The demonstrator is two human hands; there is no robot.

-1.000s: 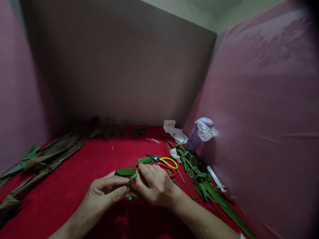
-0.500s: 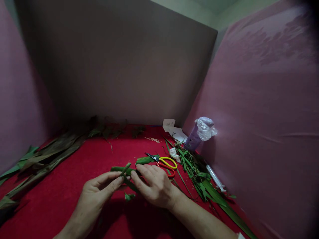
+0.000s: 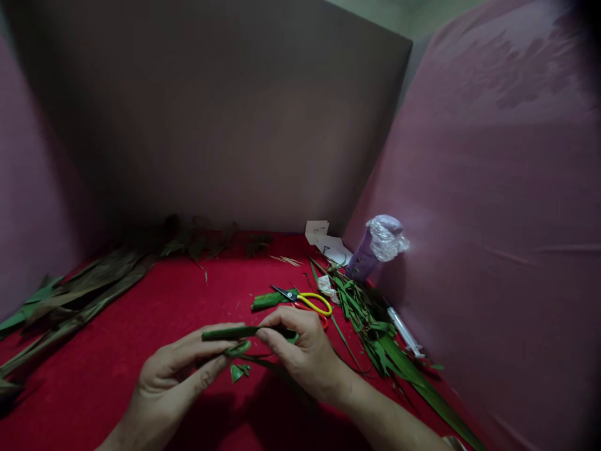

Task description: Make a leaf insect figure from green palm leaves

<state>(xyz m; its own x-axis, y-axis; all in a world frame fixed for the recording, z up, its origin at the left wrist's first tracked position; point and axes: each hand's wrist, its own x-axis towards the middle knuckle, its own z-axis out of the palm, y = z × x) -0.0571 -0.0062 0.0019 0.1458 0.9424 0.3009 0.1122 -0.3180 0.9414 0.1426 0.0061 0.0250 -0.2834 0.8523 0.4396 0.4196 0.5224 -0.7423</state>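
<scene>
Between my hands is a folded green leaf strip (image 3: 229, 334), its long flat length lying level above the red cloth. My left hand (image 3: 181, 376) pinches a smaller curled loop of leaf (image 3: 238, 349) between thumb and fingers. The thumb and forefinger of my right hand (image 3: 300, 357) are closed on the right end of the strip. A narrow tail of leaf runs below the right fingers. Small leaf scraps (image 3: 238, 373) lie just beneath. Beyond my right hand rest scissors (image 3: 300, 297) with yellow and red handles, their blades over a cut leaf piece (image 3: 268, 300).
Leaf cuttings (image 3: 361, 313) are heaped to the right, beside a plastic syringe (image 3: 404, 332). Behind them stands a purple container (image 3: 369, 254) with clear plastic wrap, near white papers (image 3: 331, 247). Thin sticks (image 3: 286, 260) lie at the back. Long dried leaves (image 3: 94, 294) spread along the left.
My right hand has shifted right and lifted, its fingers now pinching the strip's end. The strip has turned level, and the small loop has dropped below it in my left fingers.
</scene>
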